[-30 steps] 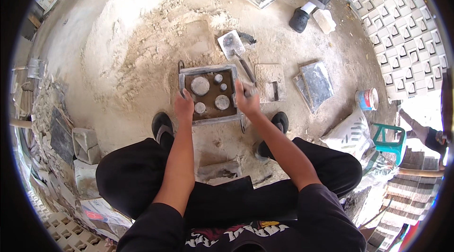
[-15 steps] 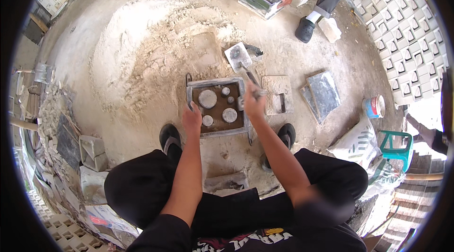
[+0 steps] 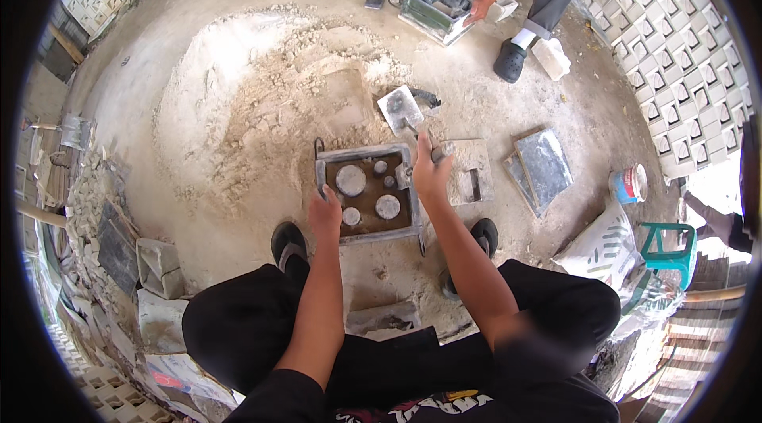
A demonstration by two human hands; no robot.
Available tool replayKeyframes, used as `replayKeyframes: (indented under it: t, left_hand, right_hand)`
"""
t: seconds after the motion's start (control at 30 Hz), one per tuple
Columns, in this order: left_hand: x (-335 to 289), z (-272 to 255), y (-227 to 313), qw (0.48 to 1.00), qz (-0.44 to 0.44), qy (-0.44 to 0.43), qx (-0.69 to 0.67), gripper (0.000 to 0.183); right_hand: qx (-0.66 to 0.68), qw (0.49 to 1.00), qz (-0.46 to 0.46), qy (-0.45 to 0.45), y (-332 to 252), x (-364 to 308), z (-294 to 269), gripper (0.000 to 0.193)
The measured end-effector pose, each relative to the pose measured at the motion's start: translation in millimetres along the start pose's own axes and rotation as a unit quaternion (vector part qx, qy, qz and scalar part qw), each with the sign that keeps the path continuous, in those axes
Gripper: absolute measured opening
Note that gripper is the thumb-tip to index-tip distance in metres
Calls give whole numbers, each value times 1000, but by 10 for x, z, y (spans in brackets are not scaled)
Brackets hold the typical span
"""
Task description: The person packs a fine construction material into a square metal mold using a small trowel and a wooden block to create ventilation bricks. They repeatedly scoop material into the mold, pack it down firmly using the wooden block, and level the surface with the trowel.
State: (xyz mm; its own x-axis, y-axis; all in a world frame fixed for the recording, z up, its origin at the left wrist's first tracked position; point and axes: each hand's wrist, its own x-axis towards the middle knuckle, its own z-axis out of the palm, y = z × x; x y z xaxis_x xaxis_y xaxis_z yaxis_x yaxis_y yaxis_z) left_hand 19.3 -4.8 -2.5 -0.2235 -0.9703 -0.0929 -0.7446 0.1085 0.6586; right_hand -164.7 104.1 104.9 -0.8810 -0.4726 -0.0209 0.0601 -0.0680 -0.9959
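Observation:
In front of me lies a rectangular grey mould frame packed with brown sand. Several pale round discs of different sizes sit in the sand. My left hand is closed on the frame's left wall. To the right of the frame, my right hand is on the handle of a trowel, fingers and thumb either side of it. The trowel's pale, squarish blade rests on the ground beyond the frame. My hand hides much of the handle.
A heap of pale sand spreads beyond the frame. Right lie a slotted slab, dark plates, a bucket, a sack and a green stool. A co-worker's hands work at another mould. Rubble lies left.
My right hand has moved slightly forward along the trowel's handle, and its fingers now cover more of it. My left hand stays at the frame's left wall. The whole view has shifted slightly.

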Motion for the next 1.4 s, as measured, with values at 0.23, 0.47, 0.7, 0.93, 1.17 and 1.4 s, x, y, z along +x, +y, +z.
replayKeyframes:
  t: [0.23, 0.47, 0.7, 0.93, 1.17, 1.4]
  left_hand:
    - [-64, 124, -140, 999, 7, 40, 9, 54]
    - [19, 163, -64, 999, -30, -45, 6, 57]
    - [-36, 168, 129, 998, -32, -47, -9, 58]
    - [-33, 204, 254, 996, -16, -93, -8, 53]
    - [-85, 163, 199, 997, -34, -63, 33, 53]
    - [-71, 200, -9, 997, -56, -49, 12, 58]
  right_hand:
    - [-62, 996, 9, 69, -67, 240, 134, 38]
    - [-192, 972, -136, -1, -103, 399, 287, 30]
    - [-207, 972, -108, 38, -138, 442, 176, 30]
    - [-256, 939, -222, 54, 86, 641, 118, 48]
    - [-162, 959, -232, 20, 52, 438, 139, 52]
    - [-194, 969, -149, 39, -77, 350, 55, 50]
